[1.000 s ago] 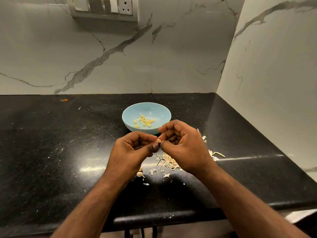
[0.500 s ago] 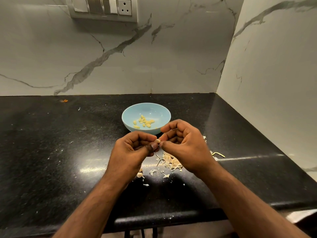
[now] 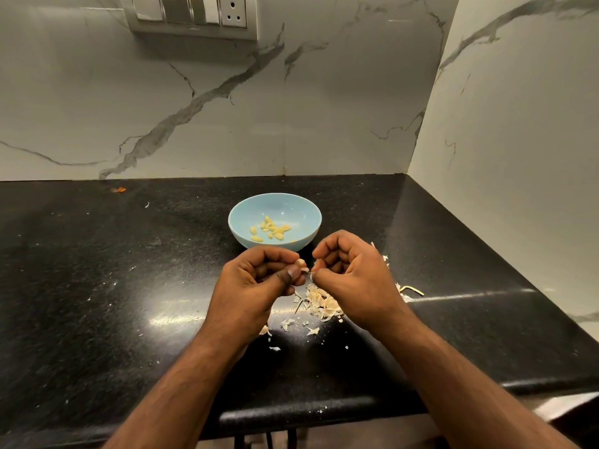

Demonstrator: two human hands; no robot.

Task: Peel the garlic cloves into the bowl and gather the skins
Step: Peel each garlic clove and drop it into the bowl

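While curled, both hands (image 3: 256, 280) together

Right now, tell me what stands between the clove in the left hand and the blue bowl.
Nothing visible does. The left hand pinches the garlic clove just short of the bowl, with only bare black counter between. The skins lie nearer the person.

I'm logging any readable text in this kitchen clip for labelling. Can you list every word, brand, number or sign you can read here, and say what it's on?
There is no readable text in this view.
Switch and socket panel on the marble wall: no lettering or markings show.
Blue bowl with peeled cloves: plain, no print or brand.
Black countertop and the garlic skins: no labels.
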